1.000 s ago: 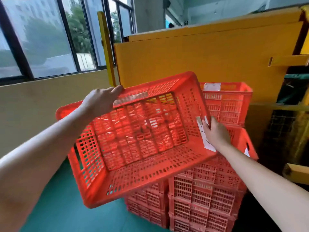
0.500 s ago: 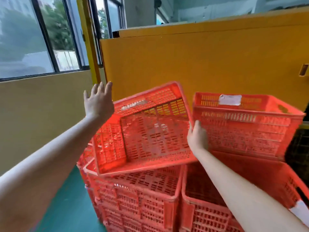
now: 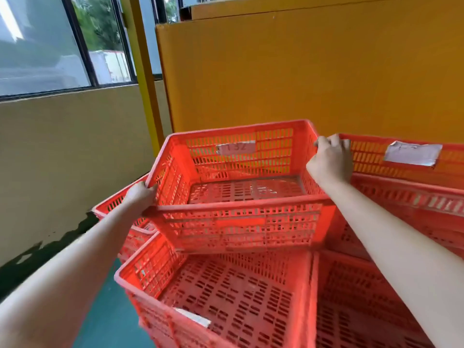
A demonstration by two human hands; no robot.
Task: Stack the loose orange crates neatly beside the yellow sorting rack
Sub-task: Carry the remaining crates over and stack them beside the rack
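One orange slotted plastic crate point(image 3: 238, 217) tilted atop lower orange crates point(image 3: 226, 305), before flat yellow rack panel point(image 3: 301, 76), left hand point(image 3: 140, 197) gripping its near-left corner, right hand point(image 3: 329, 160) curled over its far-right rim, white label point(image 3: 236, 148) blurred

Only arms and hands show: the left forearm point(image 3: 75, 262) and right forearm point(image 3: 401, 244) are bare right to the lower edge of view. The left hand point(image 3: 140, 195) and right hand point(image 3: 329, 162) are bare too — smooth wrists, knuckles plain on the right.
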